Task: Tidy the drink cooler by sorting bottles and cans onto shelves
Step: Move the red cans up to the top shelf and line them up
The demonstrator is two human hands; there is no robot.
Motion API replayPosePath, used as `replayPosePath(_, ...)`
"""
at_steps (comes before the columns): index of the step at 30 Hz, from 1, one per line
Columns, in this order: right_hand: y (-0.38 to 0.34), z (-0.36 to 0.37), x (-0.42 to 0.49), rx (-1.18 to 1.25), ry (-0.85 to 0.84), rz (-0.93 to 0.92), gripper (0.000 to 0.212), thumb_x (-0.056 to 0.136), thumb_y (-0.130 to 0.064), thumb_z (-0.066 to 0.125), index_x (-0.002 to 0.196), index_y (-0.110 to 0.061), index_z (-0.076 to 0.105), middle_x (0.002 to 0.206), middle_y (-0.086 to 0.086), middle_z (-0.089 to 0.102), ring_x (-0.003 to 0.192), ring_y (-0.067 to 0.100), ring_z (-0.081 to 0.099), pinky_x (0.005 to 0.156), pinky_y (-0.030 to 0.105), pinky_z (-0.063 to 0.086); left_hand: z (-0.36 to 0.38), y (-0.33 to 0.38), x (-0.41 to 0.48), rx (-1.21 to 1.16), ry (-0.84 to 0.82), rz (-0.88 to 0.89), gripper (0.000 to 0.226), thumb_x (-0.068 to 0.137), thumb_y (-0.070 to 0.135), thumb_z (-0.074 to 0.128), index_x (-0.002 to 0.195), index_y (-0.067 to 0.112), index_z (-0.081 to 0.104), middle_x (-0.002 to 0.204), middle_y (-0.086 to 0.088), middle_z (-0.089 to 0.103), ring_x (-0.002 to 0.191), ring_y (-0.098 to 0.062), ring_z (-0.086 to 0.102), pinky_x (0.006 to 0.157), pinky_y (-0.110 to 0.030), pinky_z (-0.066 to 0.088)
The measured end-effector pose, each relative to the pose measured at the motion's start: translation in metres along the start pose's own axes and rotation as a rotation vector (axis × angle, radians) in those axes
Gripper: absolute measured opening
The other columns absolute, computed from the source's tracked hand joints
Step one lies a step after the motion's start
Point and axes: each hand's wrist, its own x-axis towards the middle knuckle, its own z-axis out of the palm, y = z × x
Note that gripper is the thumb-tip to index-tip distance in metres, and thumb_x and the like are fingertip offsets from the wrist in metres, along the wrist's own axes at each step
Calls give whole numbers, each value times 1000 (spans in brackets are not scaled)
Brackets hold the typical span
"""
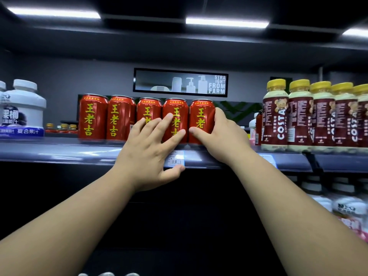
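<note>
Red cans: glossy metal, smooth printed skin with light streaks, dull silvery rims on top. Coffee bottles: clear smooth plastic, matt-looking brown wrap labels, shiny yellow plastic caps. White jug at far left: smooth opaque plastic, satin sheen, white plastic cap, glossy printed label. Shelf: grey front edge, semi-gloss and reflective, probably painted metal with a clear plastic strip, hard to tell here. Price tag: white paper behind that shiny strip. Lower bottles: blurred, look like plastic with glossy film labels.
</note>
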Motion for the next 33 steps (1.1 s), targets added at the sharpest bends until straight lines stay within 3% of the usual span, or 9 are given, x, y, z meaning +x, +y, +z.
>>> replayPosePath(7,-1,0,1,25,-29,-41,79,74,-87,45,131,-32,36,120,-3,63,110,27,60,91,52,49,2,1,-1,-31,27,-39,82,78,75,41,142,24,49,156,-20,28,132,-37,40,113,-56,25)
replayPosePath(10,-4,3,-1,7,-10,-24,78,73,-87,43,128,-32,36,116,-3,64,106,28,61,90,52,48,1,1,-1,-31,35,-39,82,78,74,41,141,23,50,155,-20,28,132,-36,40,112,-55,25)
replayPosePath(14,-3,5,0,22,-3,-8,72,77,-72,49,135,-32,32,116,0,64,105,29,61,87,47,48,2,1,-2,-39,48,-47,81,77,74,42,140,23,51,155,-20,29,131,-35,39,112,-55,25)
replayPosePath(22,4,3,3,29,-45,-38,84,77,-80,47,144,-36,25,127,-2,62,115,28,59,93,51,49,1,3,-3,-45,34,-57,82,77,75,41,141,25,50,156,-18,28,132,-34,37,112,-54,24)
replayPosePath(27,-1,5,0,-27,-43,-33,82,82,-75,45,146,-29,21,125,3,62,112,32,60,93,53,48,1,1,-3,-33,39,-51,81,79,76,39,142,25,49,156,-19,26,133,-34,37,112,-54,26)
replayPosePath(33,-5,8,-1,-114,30,-21,95,83,-73,40,155,-19,10,133,7,59,118,34,57,93,50,47,6,-6,-10,-47,71,-27,81,81,75,43,144,24,46,156,-16,30,132,-33,39,107,-48,29)
